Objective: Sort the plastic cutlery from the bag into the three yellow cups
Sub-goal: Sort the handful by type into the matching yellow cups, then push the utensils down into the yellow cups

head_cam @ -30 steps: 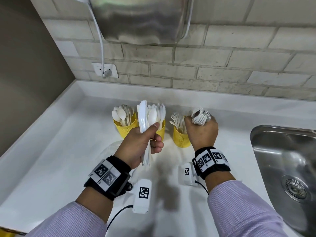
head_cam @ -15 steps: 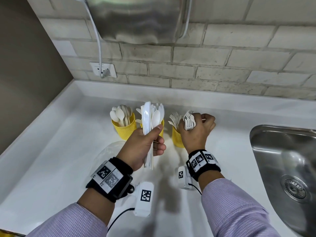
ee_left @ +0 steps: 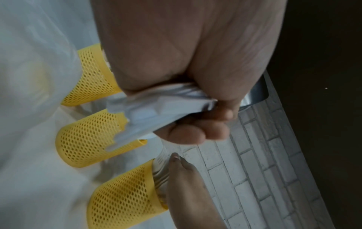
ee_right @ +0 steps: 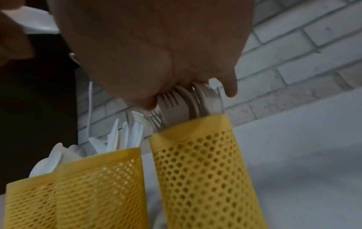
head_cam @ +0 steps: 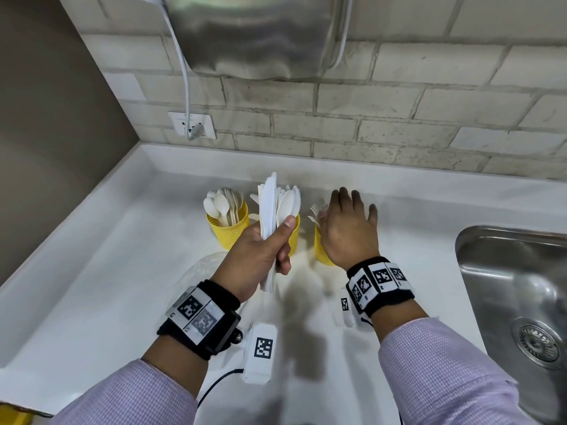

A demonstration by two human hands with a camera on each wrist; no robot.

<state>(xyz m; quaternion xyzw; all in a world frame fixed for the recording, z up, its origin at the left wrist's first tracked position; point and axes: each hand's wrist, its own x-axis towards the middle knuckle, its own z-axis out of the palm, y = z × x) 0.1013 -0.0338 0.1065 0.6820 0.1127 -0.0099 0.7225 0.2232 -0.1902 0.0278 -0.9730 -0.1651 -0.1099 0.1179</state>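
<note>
Here, in the head view, the left hand [head_cam: 256, 256] grips a bundle of white plastic knives and spoons [head_cam: 270, 210] upright in front of the middle yellow mesh cup [head_cam: 293, 237], while the right hand [head_cam: 348, 231] lies spread flat over the right yellow mesh cup [head_cam: 322, 250]. In the left wrist view, the curled fingers [ee_left: 195, 133] pinch the bundle, near the three cups. In the right wrist view, the flat palm presses on the white plastic forks [ee_right: 176, 105] standing in the right cup.

White plastic cutlery [head_cam: 267, 207] is seen in three yellow cups [ee_right: 205, 170] perforated with a mesh of small holes, off-white brick tiling [head_cam: 399, 124] is shown behind, and lilac fine-checked sleeves [head_cam: 445, 372] and black-and-white square-patterned wristbands [head_cam: 379, 283] are worn.
</note>
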